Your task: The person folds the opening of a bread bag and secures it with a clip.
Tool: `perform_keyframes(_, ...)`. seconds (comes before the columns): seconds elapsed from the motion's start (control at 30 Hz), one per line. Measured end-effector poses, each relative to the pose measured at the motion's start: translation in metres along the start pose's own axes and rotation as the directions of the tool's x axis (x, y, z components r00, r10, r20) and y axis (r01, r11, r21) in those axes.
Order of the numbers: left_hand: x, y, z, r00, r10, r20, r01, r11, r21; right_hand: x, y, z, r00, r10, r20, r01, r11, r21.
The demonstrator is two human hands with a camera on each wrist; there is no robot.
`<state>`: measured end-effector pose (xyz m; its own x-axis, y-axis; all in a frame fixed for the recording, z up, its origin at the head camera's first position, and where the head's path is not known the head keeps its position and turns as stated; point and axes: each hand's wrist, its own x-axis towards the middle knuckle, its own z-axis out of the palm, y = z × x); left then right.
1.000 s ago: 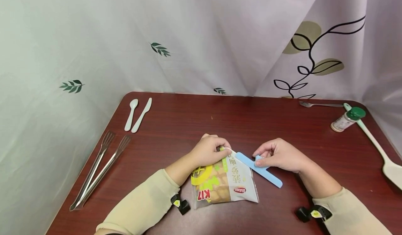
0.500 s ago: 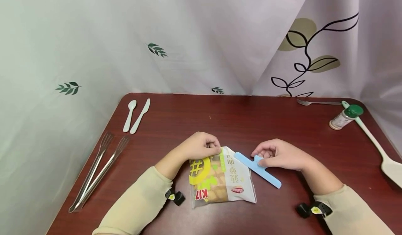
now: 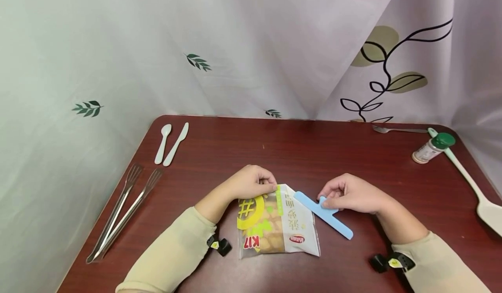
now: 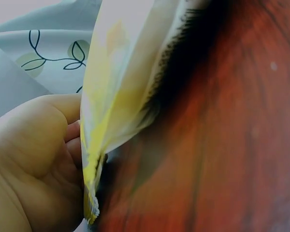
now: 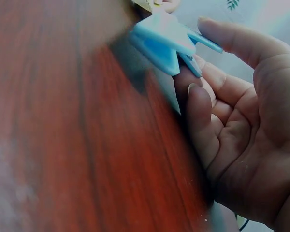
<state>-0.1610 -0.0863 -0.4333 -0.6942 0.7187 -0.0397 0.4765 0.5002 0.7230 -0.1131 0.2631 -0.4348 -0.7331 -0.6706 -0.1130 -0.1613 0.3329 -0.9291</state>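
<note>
A clear snack bag [image 3: 274,225] with yellow and green print lies on the dark red table [image 3: 298,153] in front of me. My left hand [image 3: 251,183] pinches the bag's top left corner; the left wrist view shows the bag's edge [image 4: 101,135] against my curled fingers [image 4: 72,140]. A light blue bag clip [image 3: 323,214] lies slanted at the bag's right edge. My right hand [image 3: 347,195] grips the clip's tab between thumb and fingers. In the right wrist view the clip [image 5: 166,41] sits at my fingertips [image 5: 198,92].
Metal tongs [image 3: 123,210] lie at the left edge, with a pale spoon [image 3: 162,143] and knife [image 3: 176,144] behind them. At the far right are a fork [image 3: 398,130], a green-capped shaker [image 3: 433,148] and a pale spatula [image 3: 468,180]. Curtains hang close behind the table.
My left hand shifted left along the bag's top, from the middle to the left corner, and the bag flattened. The right hand stayed on the clip.
</note>
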Motion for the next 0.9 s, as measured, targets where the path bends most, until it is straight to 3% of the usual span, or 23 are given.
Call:
perform_keyframes(0.23,0.0005,-0.0004,0.0019,1.0,0.017,-0.015,-0.017,1.0,0.023,0.0,0.0049,0.0001,0.998,-0.055,0.004,0.055,0.998,0.038)
perform_keyframes(0.6,0.0004,0.0015,0.0045,0.999,0.005,-0.039,-0.004,1.0,0.023,0.0016,0.0042,0.0015,0.999,-0.051,-0.017,0.053,0.996,0.077)
perform_keyframes(0.9,0.0039,0.0092,0.01,1.0,-0.003,-0.03,0.007,0.988,0.152,0.0017,0.0036,0.0033,0.999,-0.035,-0.041,0.038,0.996,0.079)
